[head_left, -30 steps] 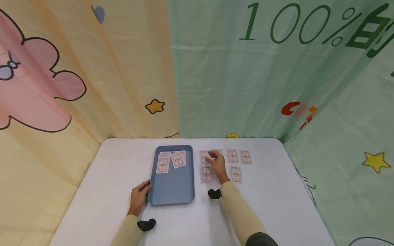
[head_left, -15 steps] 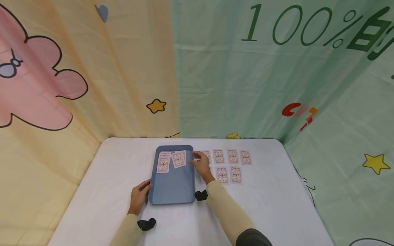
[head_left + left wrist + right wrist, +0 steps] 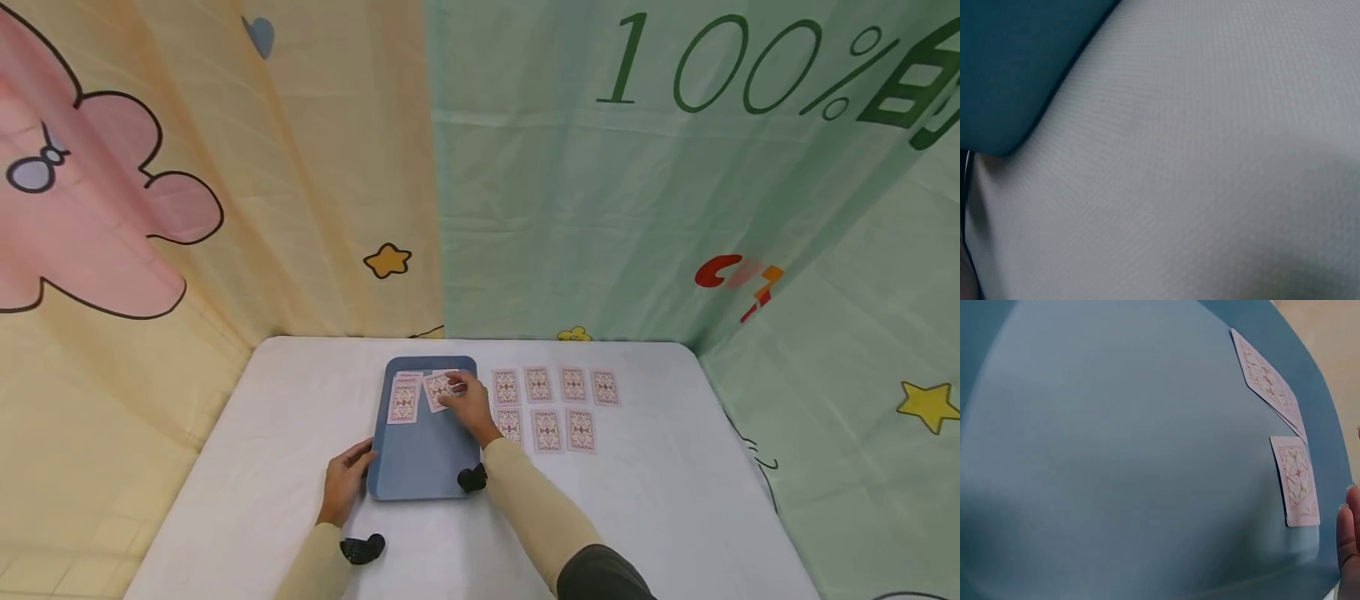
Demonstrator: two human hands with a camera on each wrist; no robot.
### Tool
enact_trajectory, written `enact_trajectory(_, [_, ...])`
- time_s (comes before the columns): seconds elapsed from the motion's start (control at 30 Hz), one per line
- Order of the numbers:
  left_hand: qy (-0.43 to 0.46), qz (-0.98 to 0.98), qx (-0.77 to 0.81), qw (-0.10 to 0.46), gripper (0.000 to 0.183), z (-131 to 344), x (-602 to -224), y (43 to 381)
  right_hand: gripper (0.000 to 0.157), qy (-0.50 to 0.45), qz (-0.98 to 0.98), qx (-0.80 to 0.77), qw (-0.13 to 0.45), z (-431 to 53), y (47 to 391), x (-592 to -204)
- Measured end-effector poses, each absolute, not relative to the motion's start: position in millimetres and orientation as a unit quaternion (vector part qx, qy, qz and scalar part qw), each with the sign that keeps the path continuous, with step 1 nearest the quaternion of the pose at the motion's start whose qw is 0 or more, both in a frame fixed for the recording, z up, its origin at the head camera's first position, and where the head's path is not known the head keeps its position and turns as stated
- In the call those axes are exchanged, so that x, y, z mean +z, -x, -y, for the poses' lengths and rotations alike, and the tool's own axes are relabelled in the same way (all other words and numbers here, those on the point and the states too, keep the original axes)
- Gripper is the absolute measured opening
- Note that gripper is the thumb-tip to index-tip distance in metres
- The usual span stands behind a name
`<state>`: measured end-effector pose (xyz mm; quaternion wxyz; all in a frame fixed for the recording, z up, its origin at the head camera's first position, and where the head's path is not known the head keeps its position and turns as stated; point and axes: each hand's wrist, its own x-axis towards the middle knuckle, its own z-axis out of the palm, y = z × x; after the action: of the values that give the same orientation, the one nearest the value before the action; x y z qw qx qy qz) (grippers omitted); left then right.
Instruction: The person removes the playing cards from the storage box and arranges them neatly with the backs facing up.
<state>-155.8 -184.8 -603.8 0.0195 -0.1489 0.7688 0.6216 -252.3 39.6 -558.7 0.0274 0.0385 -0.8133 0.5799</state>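
Note:
My right hand (image 3: 469,405) is over the blue-grey tray (image 3: 420,467), thumb and fingertips close above the playing cards (image 3: 437,390) at its far right corner. The thumb and fingers stand apart, and no card shows between them. A second overlapping group of cards (image 3: 403,403) lies face down in the tray's far left corner. In the right wrist view, fingers (image 3: 1349,540) show at the right edge, beyond the patterned card backs (image 3: 1297,478). At the tray's left side, my left hand (image 3: 345,477) rests its fingertips against the edge. The left wrist view catches only the tray corner (image 3: 1010,75).
Right of the tray, several face-down cards (image 3: 539,384) lie in two rows on the white table (image 3: 645,500). The front row (image 3: 547,431) is the shorter one. Printed curtains (image 3: 555,217) hang at the back and both sides. Black wrist cameras (image 3: 362,549) sit at both sleeves.
My right hand has moved left from above the table cards, across the tray's right rim, to the cards inside the tray. My left hand stays at the tray's edge.

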Motion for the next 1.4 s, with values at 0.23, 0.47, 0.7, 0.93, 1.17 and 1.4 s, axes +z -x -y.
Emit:
enact_trajectory(0.23, [0.151,-0.765,0.626,0.020,0.039,185.2,-603.8,155.8,0.044,-0.040,0.813,0.580,0.001,-19.4,258.9,-562.5])
enact_trajectory(0.47, [0.152,-0.766,0.624,0.016,0.038,185.9,-605.6,154.3,0.044,-0.023,0.829,0.558,-0.022,-1.2,268.2,-564.4])
enact_trajectory(0.7, [0.147,-0.768,0.624,0.009,0.037,186.4,-609.4,153.8,0.043,-0.027,0.859,0.510,-0.031,10.2,277.1,-565.5])
enact_trajectory(0.93, [0.144,-0.767,0.625,0.003,0.037,183.2,-608.3,151.8,0.051,-0.016,0.889,0.455,-0.047,18.1,284.2,-567.4])
enact_trajectory(1.17, [0.144,-0.765,0.628,-0.003,0.036,182.0,-608.2,149.1,0.053,0.004,0.900,0.430,-0.067,24.6,287.3,-572.1])
enact_trajectory(1.4, [0.144,-0.764,0.629,-0.004,0.037,181.5,-606.8,149.2,0.055,0.004,0.912,0.405,-0.069,28.8,288.7,-572.4])
